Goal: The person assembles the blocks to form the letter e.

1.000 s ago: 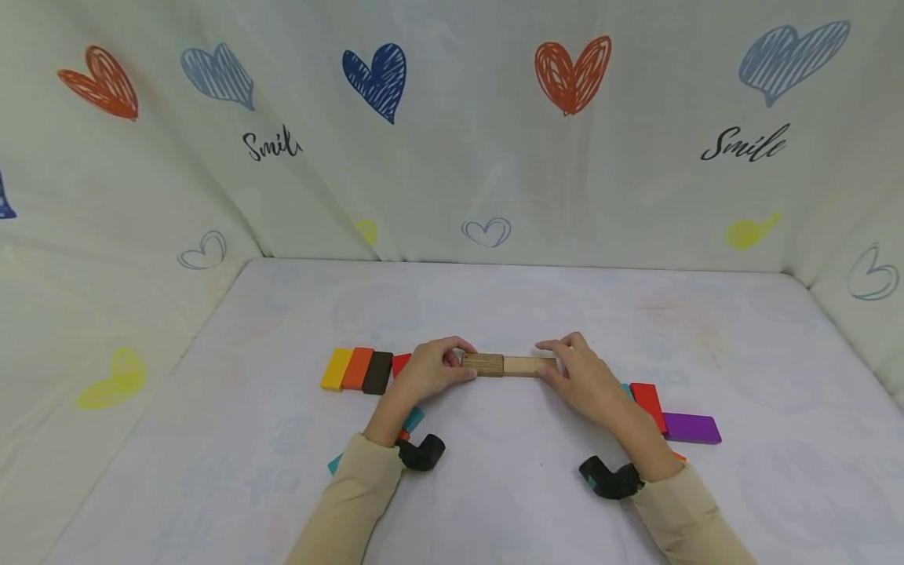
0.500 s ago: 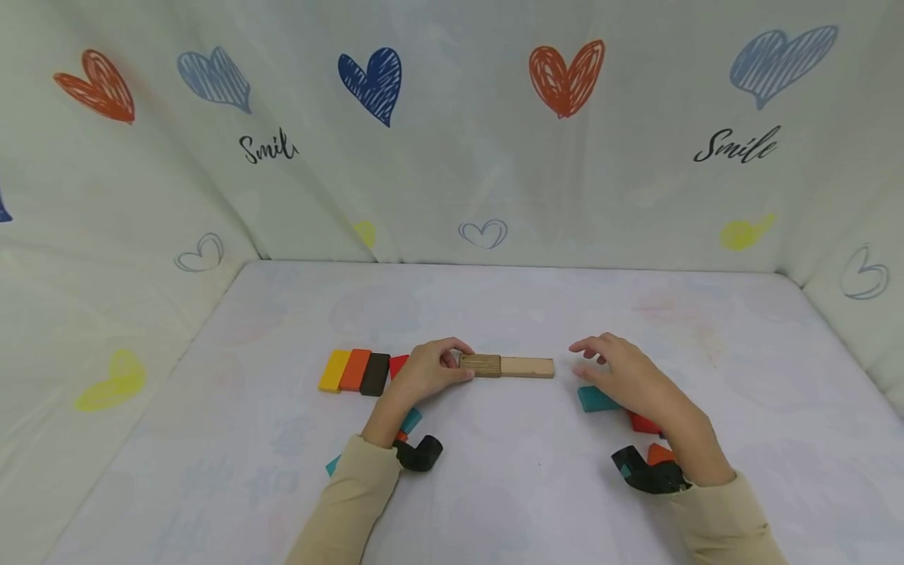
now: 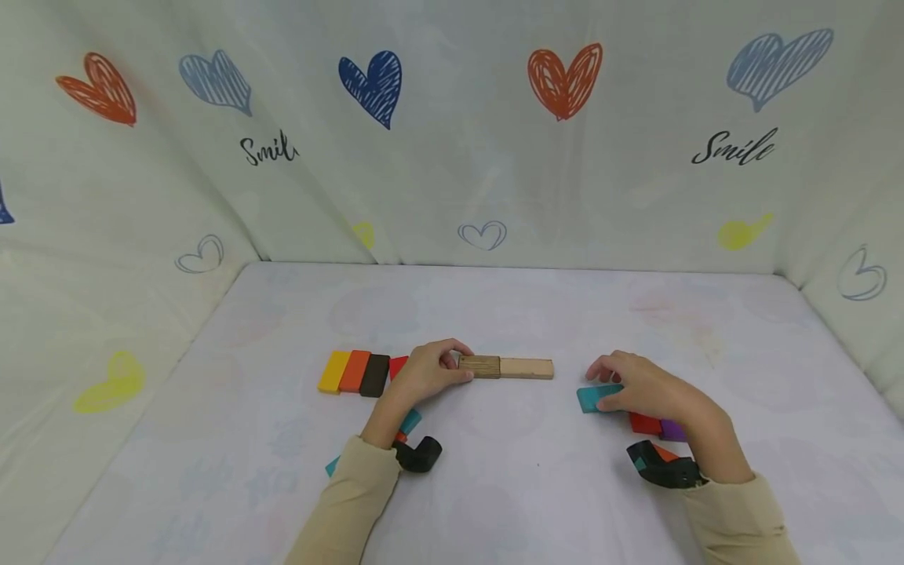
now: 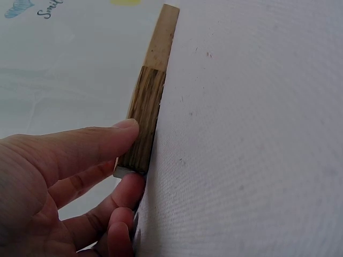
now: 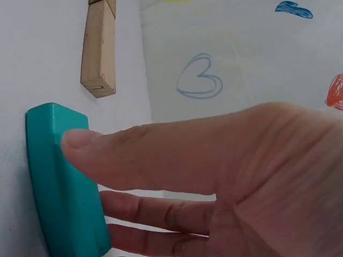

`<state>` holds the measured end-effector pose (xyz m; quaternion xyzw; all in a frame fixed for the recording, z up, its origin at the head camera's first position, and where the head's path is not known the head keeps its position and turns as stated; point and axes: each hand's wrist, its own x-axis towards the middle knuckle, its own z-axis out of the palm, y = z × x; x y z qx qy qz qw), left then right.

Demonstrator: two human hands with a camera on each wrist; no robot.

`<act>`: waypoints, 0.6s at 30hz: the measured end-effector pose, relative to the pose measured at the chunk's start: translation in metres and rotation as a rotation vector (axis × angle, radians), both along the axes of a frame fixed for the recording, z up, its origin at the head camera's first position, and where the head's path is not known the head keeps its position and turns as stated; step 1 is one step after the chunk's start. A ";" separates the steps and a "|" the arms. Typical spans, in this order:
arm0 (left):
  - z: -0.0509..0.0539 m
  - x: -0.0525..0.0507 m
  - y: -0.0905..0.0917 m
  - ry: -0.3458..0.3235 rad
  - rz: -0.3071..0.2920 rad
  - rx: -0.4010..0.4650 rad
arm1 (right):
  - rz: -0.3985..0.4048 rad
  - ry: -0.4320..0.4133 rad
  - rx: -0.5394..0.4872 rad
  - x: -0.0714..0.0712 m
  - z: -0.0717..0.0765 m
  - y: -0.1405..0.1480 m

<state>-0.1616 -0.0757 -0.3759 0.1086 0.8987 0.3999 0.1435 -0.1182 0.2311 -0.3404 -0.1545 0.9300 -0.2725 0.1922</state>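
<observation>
My left hand point(image 3: 429, 370) pinches the brown striped block point(image 3: 482, 366) near its left end, thumb on the near side, as the left wrist view also shows. End to end with it lies a pale wooden block point(image 3: 526, 369). On the right, my right hand point(image 3: 646, 384) has its thumb and fingers on either side of a teal block point(image 3: 588, 399), which lies on the table. In the right wrist view the thumb touches the teal block point(image 5: 67, 187), and the pale block point(image 5: 98, 51) lies beyond it.
Left of the left hand are yellow point(image 3: 333, 372), orange point(image 3: 355, 372), black point(image 3: 374, 376) and red point(image 3: 398, 366) blocks. Teal and orange pieces show beside the left forearm. Red point(image 3: 645, 424), purple point(image 3: 673, 430) and orange point(image 3: 665, 453) blocks lie partly under the right arm.
My right hand has left the pale block's right end, moved right and come down onto the teal block. My left hand still holds the striped block in the same place.
</observation>
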 end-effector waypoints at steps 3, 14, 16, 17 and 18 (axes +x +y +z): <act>0.000 0.000 0.000 0.001 0.001 0.001 | 0.012 -0.010 -0.002 -0.001 -0.004 0.001; -0.001 0.000 -0.001 0.015 -0.011 0.009 | 0.022 -0.011 0.016 -0.002 -0.010 0.002; -0.001 0.000 -0.001 0.013 -0.009 0.009 | 0.018 -0.011 0.027 -0.002 -0.010 0.002; -0.001 0.000 -0.001 0.015 -0.010 0.010 | 0.016 -0.011 0.031 -0.002 -0.011 0.002; -0.001 0.000 -0.001 0.015 -0.011 0.010 | 0.016 -0.009 0.035 -0.002 -0.011 0.002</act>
